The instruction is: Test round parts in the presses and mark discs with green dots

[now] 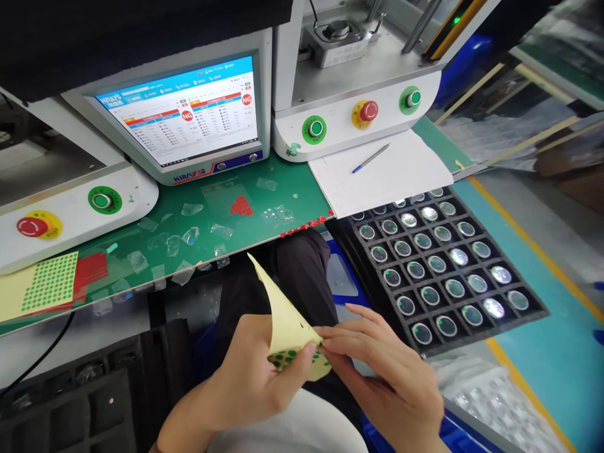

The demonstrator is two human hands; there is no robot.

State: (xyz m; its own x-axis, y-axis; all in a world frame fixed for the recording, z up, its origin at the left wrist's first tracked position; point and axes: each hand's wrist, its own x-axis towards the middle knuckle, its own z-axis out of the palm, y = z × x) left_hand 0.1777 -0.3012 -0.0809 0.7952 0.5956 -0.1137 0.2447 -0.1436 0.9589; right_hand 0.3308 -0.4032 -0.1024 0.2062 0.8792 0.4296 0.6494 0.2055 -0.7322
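Observation:
A curled yellow sticker sheet [285, 302] with green round dots is held above my lap. My left hand [257, 371] is closed round its left side, with the thumb pressed on the dotted part. Fingertips of my right hand [382, 365] pinch at the sheet's right edge, near the green dots; whether a single dot is between them I cannot make out. To the right lies a black foam tray [441, 270] with round glass-topped parts in its compartments, many marked with a small green dot.
On the green bench [212, 207] lie scraps of clear film, red stickers [241, 206] and another dotted sheet [50, 282]. White paper [382, 173] with a pen [371, 158] overhangs the tray. Behind stand a monitor [184, 119] and machines with stop buttons [368, 111]. An emptier foam tray [70, 409] sits lower left.

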